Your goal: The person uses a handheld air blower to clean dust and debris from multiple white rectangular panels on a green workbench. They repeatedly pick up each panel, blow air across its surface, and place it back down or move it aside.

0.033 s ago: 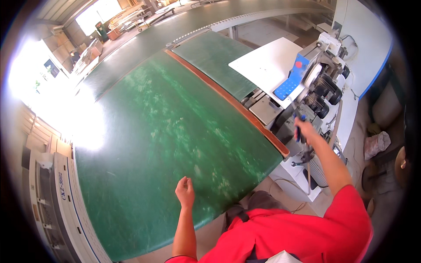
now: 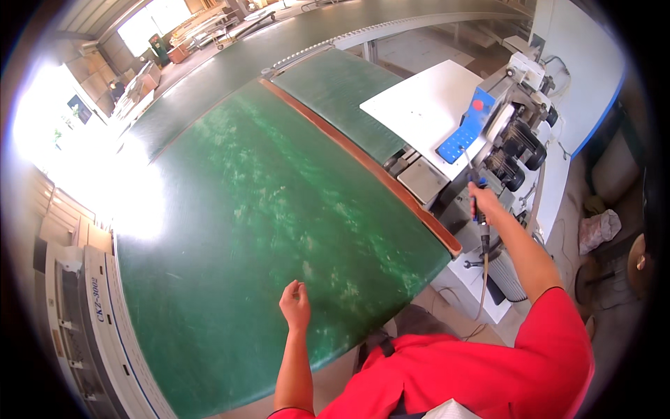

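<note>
In my right hand is an air blow gun, black with blue parts, its thin nozzle pointing up toward a blue panel with small white buttons and a red spot. A tan hose hangs from the gun's handle. The panel sits at the edge of a white machine top. My left hand hovers over the near part of a green conveyor belt, fingers curled in, and nothing shows in them.
A reddish-brown strip edges the belt on the right. Dark motors stand on the machine to the right of the gun. A light metal rail runs along the left. A whitish sack lies on the floor at far right.
My right hand and the blow gun have shifted slightly; the gun hangs more upright and the hose shows more clearly below it. My left hand stays almost in place.
</note>
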The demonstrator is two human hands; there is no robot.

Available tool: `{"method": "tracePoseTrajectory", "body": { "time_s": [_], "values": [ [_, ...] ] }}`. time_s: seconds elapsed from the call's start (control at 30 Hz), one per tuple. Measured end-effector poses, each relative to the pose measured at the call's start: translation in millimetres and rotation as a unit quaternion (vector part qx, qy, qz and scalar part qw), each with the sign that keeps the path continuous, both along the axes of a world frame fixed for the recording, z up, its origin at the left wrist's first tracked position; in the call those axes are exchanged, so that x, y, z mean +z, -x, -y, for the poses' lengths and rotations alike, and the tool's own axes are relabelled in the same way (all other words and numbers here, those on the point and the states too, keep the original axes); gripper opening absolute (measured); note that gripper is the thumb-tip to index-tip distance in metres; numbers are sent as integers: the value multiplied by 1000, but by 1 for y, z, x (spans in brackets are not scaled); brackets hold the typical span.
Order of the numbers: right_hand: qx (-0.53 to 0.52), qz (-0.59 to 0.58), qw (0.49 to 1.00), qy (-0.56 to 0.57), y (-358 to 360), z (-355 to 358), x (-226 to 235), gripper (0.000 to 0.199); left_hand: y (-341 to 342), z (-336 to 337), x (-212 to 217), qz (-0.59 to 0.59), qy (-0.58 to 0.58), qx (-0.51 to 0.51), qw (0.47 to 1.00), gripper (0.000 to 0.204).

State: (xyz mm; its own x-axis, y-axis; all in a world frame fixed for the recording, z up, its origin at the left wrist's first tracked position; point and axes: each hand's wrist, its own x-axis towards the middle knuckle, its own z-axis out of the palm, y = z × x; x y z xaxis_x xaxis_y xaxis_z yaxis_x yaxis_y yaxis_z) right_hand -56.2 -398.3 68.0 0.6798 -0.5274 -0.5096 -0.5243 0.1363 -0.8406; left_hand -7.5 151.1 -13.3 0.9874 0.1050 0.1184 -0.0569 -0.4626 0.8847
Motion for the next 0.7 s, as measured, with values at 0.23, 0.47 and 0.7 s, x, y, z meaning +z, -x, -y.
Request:
{"method": "tracePoseTrajectory", "body": {
  "time_s": [0.23,0.47,0.7],
  "values": [
    [36,14,999,11,-157,39,-34,42,-63,66,-13,15,-30,-53,998,23],
    [230,2,969,90,-317,4,-48,47,-126,160,-12,1,-64,-97,993,22],
    [182,30,981,-56,-375,6,-39,34,-175,240,-1,-60,-81,-119,988,28]
  ]
}}
